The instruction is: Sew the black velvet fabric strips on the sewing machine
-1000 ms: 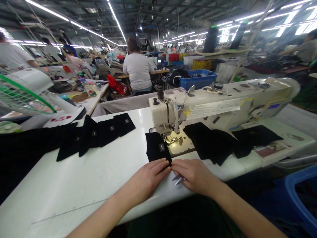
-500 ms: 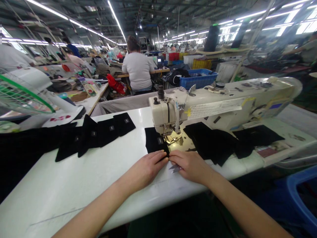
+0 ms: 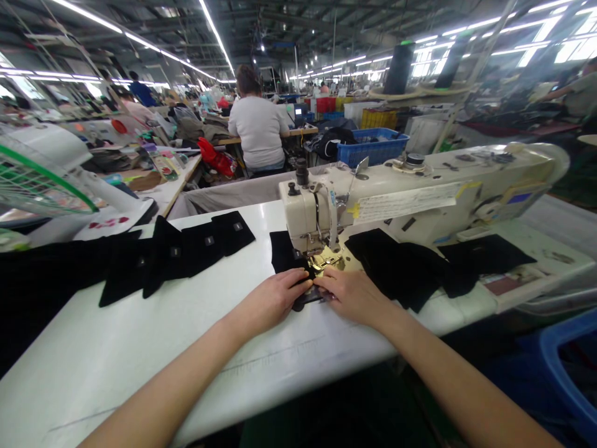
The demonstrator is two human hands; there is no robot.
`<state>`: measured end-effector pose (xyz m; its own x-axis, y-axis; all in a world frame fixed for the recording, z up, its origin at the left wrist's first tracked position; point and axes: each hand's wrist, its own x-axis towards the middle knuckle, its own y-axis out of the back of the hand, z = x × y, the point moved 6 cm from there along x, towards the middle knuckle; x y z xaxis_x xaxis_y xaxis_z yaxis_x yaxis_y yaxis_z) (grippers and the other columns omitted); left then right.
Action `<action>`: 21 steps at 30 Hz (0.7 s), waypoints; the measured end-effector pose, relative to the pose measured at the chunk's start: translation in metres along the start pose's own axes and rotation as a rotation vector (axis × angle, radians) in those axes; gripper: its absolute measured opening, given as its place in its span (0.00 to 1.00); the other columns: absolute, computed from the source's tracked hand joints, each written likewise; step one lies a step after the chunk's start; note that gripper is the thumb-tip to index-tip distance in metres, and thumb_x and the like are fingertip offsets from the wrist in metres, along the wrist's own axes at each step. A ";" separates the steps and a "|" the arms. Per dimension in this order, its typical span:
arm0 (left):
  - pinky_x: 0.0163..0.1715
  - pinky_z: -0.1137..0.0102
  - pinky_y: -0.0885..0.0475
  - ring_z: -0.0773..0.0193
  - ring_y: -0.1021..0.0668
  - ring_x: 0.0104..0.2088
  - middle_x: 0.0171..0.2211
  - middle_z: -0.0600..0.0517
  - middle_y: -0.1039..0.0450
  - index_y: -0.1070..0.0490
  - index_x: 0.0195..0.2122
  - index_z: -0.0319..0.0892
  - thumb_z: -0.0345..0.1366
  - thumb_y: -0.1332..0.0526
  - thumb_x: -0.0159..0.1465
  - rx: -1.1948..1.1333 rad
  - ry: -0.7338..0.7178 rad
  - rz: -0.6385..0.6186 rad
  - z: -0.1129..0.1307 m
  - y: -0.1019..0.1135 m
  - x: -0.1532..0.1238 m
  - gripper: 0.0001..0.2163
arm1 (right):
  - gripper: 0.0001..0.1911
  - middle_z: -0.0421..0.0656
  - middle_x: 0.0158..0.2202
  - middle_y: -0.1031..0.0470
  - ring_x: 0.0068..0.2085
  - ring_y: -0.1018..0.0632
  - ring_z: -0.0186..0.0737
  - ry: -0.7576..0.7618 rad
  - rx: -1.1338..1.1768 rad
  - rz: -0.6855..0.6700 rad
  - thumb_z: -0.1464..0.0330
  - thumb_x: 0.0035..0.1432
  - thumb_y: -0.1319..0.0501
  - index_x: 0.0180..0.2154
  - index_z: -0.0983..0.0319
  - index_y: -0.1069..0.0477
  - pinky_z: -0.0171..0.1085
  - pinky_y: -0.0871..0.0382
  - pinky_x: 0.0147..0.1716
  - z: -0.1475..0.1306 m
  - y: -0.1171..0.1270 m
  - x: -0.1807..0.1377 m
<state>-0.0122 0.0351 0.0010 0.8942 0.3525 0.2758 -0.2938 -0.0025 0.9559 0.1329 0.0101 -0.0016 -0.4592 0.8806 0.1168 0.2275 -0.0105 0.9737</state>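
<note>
A small black fabric piece (image 3: 280, 254) with a little label lies under the needle area of the white sewing machine (image 3: 305, 214). My left hand (image 3: 275, 300) has its fingertips pressed together on the fabric's near edge. Just right of it, almost touching, my right hand (image 3: 357, 297) pinches the same edge with its fingers bent. Tucked in the right palm is a pair of small metal snips, mostly hidden now. The presser foot (image 3: 324, 260) and the gold-coloured plate are just beyond the fingertips. A bit of dark fabric shows below the left fingers.
Labelled black pieces (image 3: 205, 242) lie overlapping on the white table (image 3: 177, 348) at left. More black fabric (image 3: 396, 261) lies right of the needle. A fan (image 3: 41, 177) stands far left; a blue basket (image 3: 373, 146) and a seated person (image 3: 257, 130) are beyond the machine.
Both hands have moved forward, away from me, pushing the fabric farther under the machine head. The label has moved close to the presser foot. The snips' blades, visible before, are now mostly hidden.
</note>
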 end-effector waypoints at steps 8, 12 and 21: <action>0.53 0.56 0.23 0.51 0.23 0.55 0.55 0.37 0.28 0.28 0.54 0.36 0.22 0.47 0.65 0.024 0.003 0.018 -0.016 0.000 0.007 0.18 | 0.14 0.43 0.44 0.23 0.39 0.22 0.40 -0.046 0.002 0.007 0.71 0.66 0.45 0.50 0.59 0.26 0.36 0.36 0.34 0.002 0.003 0.010; 0.53 0.57 0.23 0.51 0.23 0.54 0.55 0.37 0.28 0.28 0.53 0.35 0.22 0.47 0.65 0.026 0.004 -0.001 -0.024 -0.001 0.011 0.17 | 0.13 0.43 0.44 0.23 0.38 0.22 0.41 -0.073 -0.010 -0.006 0.70 0.66 0.45 0.49 0.58 0.26 0.36 0.37 0.33 0.003 0.002 0.010; 0.55 0.57 0.25 0.52 0.24 0.56 0.56 0.38 0.30 0.29 0.55 0.37 0.21 0.47 0.64 -0.054 0.028 0.015 -0.038 -0.001 0.015 0.20 | 0.14 0.44 0.45 0.24 0.39 0.22 0.40 -0.087 0.026 -0.038 0.71 0.66 0.44 0.51 0.59 0.27 0.35 0.35 0.36 0.000 0.004 -0.001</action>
<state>-0.0111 0.0760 0.0008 0.8799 0.3789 0.2867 -0.3259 0.0422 0.9444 0.1340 0.0090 0.0019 -0.3915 0.9181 0.0616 0.2344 0.0347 0.9715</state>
